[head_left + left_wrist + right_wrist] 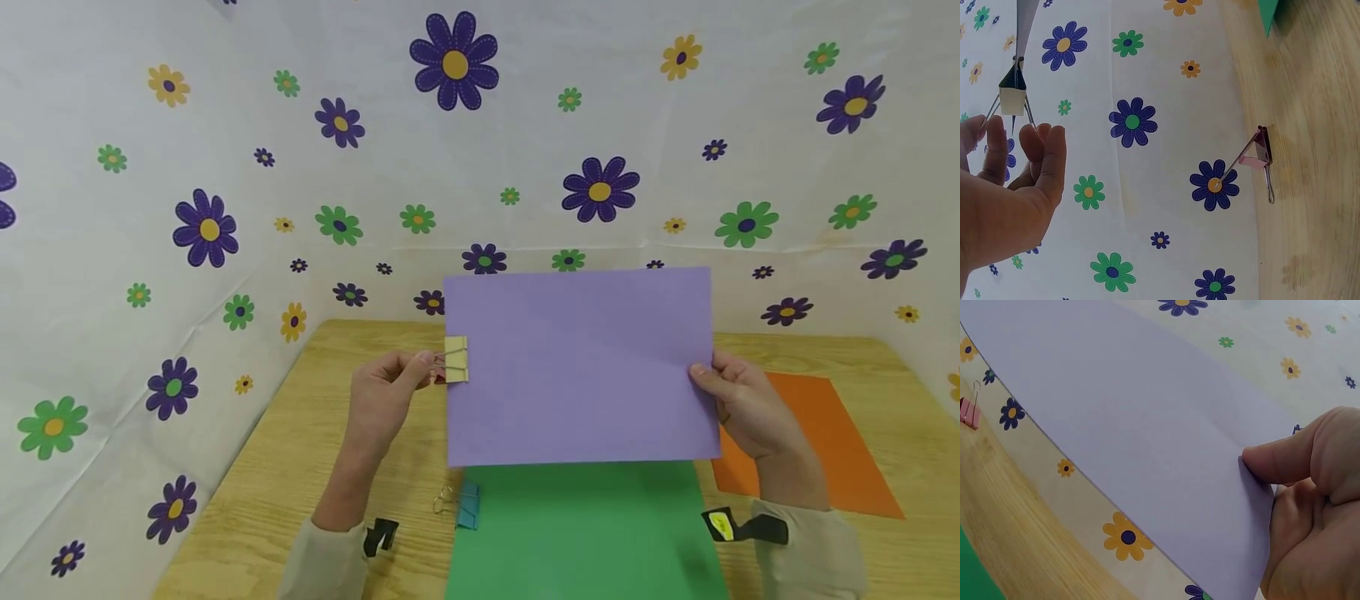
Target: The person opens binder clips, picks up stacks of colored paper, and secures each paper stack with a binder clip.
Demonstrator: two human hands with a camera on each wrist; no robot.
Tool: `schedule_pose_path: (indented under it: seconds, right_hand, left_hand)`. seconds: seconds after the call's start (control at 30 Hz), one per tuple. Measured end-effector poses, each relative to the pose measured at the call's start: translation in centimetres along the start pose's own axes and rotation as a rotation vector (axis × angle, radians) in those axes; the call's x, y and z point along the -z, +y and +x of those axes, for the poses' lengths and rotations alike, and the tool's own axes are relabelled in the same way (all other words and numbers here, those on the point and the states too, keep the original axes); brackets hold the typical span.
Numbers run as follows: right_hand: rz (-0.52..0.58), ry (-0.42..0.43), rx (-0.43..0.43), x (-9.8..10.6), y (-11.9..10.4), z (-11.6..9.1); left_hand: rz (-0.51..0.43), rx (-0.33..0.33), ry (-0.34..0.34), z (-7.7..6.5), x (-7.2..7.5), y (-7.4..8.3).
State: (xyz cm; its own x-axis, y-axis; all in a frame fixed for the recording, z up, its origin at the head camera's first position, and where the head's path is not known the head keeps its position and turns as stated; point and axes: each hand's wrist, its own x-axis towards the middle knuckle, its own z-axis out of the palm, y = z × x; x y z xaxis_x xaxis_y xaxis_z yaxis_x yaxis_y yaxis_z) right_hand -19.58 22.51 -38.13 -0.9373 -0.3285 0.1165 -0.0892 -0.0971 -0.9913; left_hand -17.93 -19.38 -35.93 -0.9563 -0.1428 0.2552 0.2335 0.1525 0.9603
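Note:
A purple sheet of paper (577, 367) is held up over the table. At its left edge sits a pale yellow binder clip (457, 360). My left hand (386, 392) holds this clip by its wire handles; in the left wrist view the fingers lie at both handles of the yellow binder clip (1012, 100), below the sheet's edge. My right hand (753, 408) pinches the sheet's right edge, thumb on the near face. In the right wrist view the purple paper (1135, 425) bends slightly beside the thumb.
A green sheet (585, 533) lies on the wooden table (300, 442) with a blue binder clip (467, 507) on its left edge. An orange sheet (832, 450) lies at right. A pink binder clip (1259, 153) stands on the table. Flower-printed cloth (510, 150) encloses the back and sides.

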Motion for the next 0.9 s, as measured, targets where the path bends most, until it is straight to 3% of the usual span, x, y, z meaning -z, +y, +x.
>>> schedule_pose_path:
  seconds: [0.33,0.6,0.9]
  right_hand:
    - [-0.076,0.019,-0.02,-0.5,-0.7,0.0]
    - [-0.045,0.036,-0.009,-0.3,-0.7,-0.6]
    - [-0.047,0.024,0.006,-0.1,-1.0,-0.8]
  left_hand:
    - [0.006,-0.011,0.023,-0.3,0.4,0.0]
    - [-0.001,-0.007,0.004,-0.1,0.3,0.2]
    - [-0.021,-0.053,-0.008,-0.2,0.3,0.1]
